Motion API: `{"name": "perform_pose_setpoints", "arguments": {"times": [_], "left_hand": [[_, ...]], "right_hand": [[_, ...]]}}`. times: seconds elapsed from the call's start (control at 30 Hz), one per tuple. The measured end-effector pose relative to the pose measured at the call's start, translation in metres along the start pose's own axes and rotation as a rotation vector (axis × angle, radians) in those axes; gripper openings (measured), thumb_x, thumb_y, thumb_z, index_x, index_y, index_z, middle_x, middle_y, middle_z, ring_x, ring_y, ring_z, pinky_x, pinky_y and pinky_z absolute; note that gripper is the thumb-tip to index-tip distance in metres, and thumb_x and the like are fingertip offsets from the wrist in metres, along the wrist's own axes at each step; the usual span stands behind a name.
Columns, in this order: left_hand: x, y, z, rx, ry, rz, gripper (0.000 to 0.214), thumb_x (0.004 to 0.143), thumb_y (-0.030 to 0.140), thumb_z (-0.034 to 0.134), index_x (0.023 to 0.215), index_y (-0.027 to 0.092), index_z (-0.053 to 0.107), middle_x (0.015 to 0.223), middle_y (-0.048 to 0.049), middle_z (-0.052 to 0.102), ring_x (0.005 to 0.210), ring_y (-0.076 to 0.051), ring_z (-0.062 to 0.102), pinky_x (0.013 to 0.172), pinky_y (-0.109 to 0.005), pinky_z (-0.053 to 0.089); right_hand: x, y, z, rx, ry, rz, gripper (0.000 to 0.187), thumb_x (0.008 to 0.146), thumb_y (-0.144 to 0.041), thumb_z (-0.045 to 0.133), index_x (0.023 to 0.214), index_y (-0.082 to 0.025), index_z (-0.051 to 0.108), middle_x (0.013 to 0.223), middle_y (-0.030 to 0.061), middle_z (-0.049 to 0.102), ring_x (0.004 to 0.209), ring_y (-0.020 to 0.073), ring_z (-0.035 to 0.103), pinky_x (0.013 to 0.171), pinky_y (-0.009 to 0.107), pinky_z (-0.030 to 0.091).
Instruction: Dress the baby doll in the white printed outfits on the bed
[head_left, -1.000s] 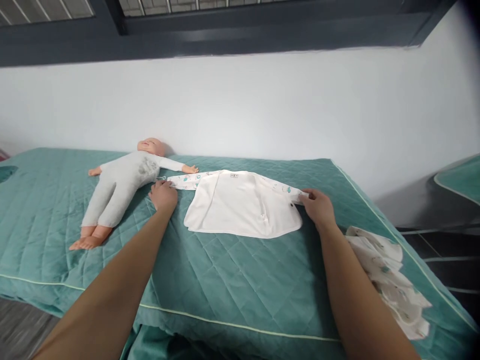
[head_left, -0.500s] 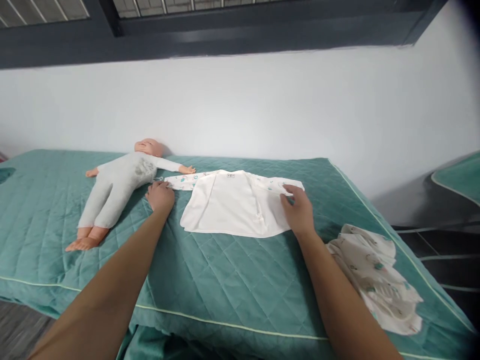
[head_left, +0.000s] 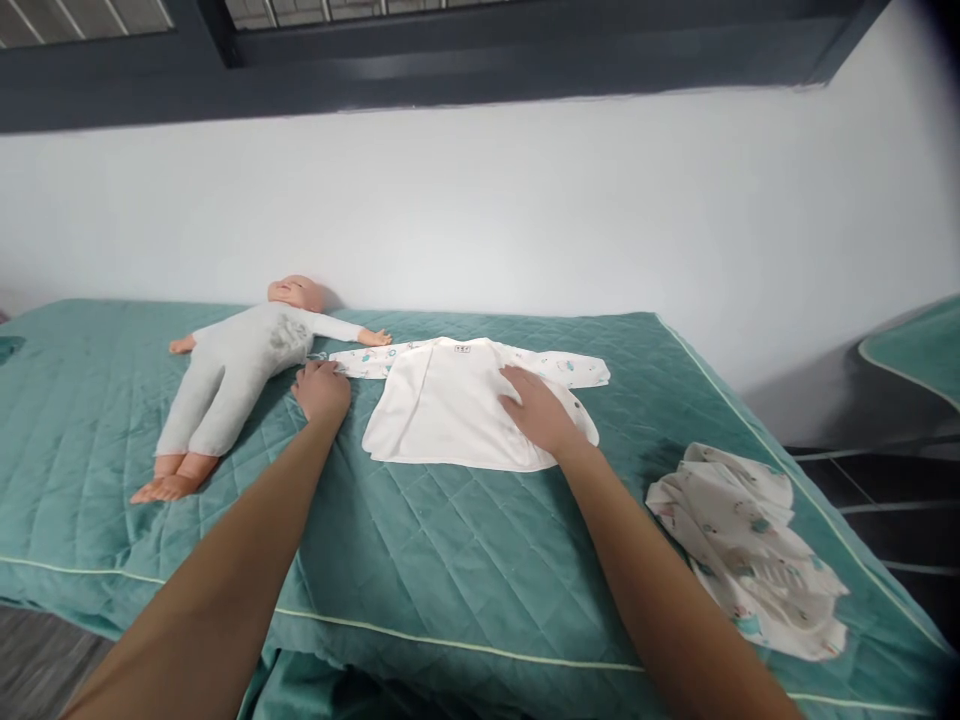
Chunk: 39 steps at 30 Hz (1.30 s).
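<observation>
A white baby shirt [head_left: 442, 410] lies spread open on the green quilted bed, its inner side up and its printed sleeves stretched out to both sides. At the end of the left sleeve, my left hand [head_left: 321, 390] has its fingers curled in and closed on the cuff edge, where a thin tie shows. My right hand [head_left: 544, 408] rests flat on the shirt's right front, palm down with fingers stretched. A baby doll [head_left: 240, 350] in a pale grey cloth body lies on its back left of the shirt, one arm reaching toward the sleeve.
A crumpled heap of printed white cloth [head_left: 754, 550] lies at the right side of the bed [head_left: 450, 570]. Behind stands a white wall [head_left: 480, 220] below a dark window frame [head_left: 525, 60]. Another green padded surface [head_left: 919, 345] shows at the far right.
My right hand has moved left from the right sleeve onto the shirt's right front, and the printed right sleeve now shows fully. My left hand and the doll have stayed put.
</observation>
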<state>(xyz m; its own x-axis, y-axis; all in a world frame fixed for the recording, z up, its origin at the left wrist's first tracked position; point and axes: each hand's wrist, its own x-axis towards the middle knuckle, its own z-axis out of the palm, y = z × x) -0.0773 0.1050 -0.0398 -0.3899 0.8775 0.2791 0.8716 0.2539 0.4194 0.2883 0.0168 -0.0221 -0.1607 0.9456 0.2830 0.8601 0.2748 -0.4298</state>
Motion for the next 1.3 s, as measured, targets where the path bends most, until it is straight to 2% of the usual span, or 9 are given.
{"name": "perform_pose_setpoints", "arguments": {"times": [0.13,0.2,0.43,0.53,0.63,0.8,0.93,1.07,1.3], "left_hand": [[0.001,-0.001,0.000,0.009,-0.004,0.000,0.040,0.087,0.016,0.047,0.119,0.019,0.072,0.133,-0.0163,0.062,0.125,-0.038,0.052,0.103,-0.055,0.041],[0.002,-0.001,0.001,0.013,-0.006,-0.003,0.039,0.088,0.016,0.048,0.119,0.018,0.072,0.132,-0.0158,0.063,0.125,-0.038,0.052,0.103,-0.054,0.041],[0.003,0.001,0.003,0.020,0.002,-0.017,0.038,0.090,0.018,0.047,0.121,0.019,0.070,0.135,-0.0153,0.061,0.126,-0.038,0.051,0.103,-0.055,0.040],[0.002,0.002,0.003,0.013,0.024,-0.023,0.040,0.090,0.017,0.047,0.123,0.021,0.069,0.137,-0.0138,0.060,0.126,-0.036,0.052,0.103,-0.054,0.041],[0.001,0.002,0.002,-0.004,0.045,-0.029,0.042,0.089,0.016,0.046,0.124,0.022,0.068,0.139,-0.0130,0.058,0.126,-0.034,0.052,0.104,-0.054,0.041],[-0.001,0.003,-0.001,-0.035,0.037,-0.036,0.040,0.088,0.016,0.047,0.122,0.021,0.067,0.138,-0.0154,0.058,0.127,-0.036,0.053,0.104,-0.055,0.040],[-0.002,0.004,-0.003,-0.036,0.029,-0.046,0.039,0.088,0.015,0.046,0.119,0.022,0.068,0.136,-0.0158,0.059,0.126,-0.035,0.053,0.103,-0.054,0.041],[-0.002,0.004,-0.003,-0.042,0.019,-0.059,0.036,0.088,0.015,0.045,0.115,0.022,0.069,0.135,-0.0160,0.060,0.127,-0.035,0.053,0.103,-0.054,0.040],[-0.003,0.005,-0.009,-0.088,0.055,-0.060,0.040,0.086,0.008,0.046,0.117,0.022,0.067,0.137,-0.0140,0.059,0.131,-0.034,0.051,0.106,-0.052,0.042]], "right_hand": [[0.021,0.004,0.004,-0.146,0.024,0.129,0.055,0.097,-0.035,0.048,0.146,-0.009,0.049,0.166,0.0195,0.026,0.155,0.0328,0.023,0.124,0.049,0.025],[0.023,0.008,0.005,-0.199,0.037,0.183,0.058,0.099,-0.038,0.045,0.149,-0.008,0.045,0.168,0.0199,0.020,0.156,0.0337,0.018,0.124,0.050,0.024],[0.015,0.008,0.013,-0.291,-0.087,0.217,0.068,0.098,-0.051,0.044,0.153,-0.012,0.039,0.166,0.0152,0.028,0.155,0.0300,0.022,0.125,0.052,0.020],[0.015,0.005,0.011,-0.219,-0.013,0.216,0.056,0.097,-0.035,0.044,0.147,-0.011,0.048,0.161,0.0154,0.039,0.152,0.0300,0.031,0.124,0.050,0.024],[0.013,0.002,0.006,-0.113,0.087,0.226,0.049,0.094,-0.016,0.037,0.137,-0.012,0.060,0.149,0.0134,0.056,0.143,0.0267,0.046,0.121,0.044,0.034],[0.006,0.005,0.002,-0.041,0.188,0.270,0.053,0.093,-0.012,0.033,0.138,-0.016,0.061,0.136,0.0104,0.067,0.127,0.0269,0.062,0.109,0.047,0.049],[0.003,0.010,0.004,0.064,0.305,0.175,0.051,0.089,-0.010,0.037,0.125,-0.022,0.071,0.142,0.0041,0.063,0.131,0.0239,0.059,0.114,0.046,0.046],[0.004,0.010,0.004,0.022,0.244,0.210,0.043,0.087,-0.010,0.041,0.101,-0.023,0.079,0.145,0.0021,0.061,0.132,0.0253,0.058,0.114,0.048,0.046],[0.009,0.007,0.011,-0.180,0.161,0.137,0.038,0.092,-0.026,0.052,0.124,-0.018,0.070,0.154,0.0119,0.050,0.141,0.0313,0.047,0.117,0.053,0.038]]}}
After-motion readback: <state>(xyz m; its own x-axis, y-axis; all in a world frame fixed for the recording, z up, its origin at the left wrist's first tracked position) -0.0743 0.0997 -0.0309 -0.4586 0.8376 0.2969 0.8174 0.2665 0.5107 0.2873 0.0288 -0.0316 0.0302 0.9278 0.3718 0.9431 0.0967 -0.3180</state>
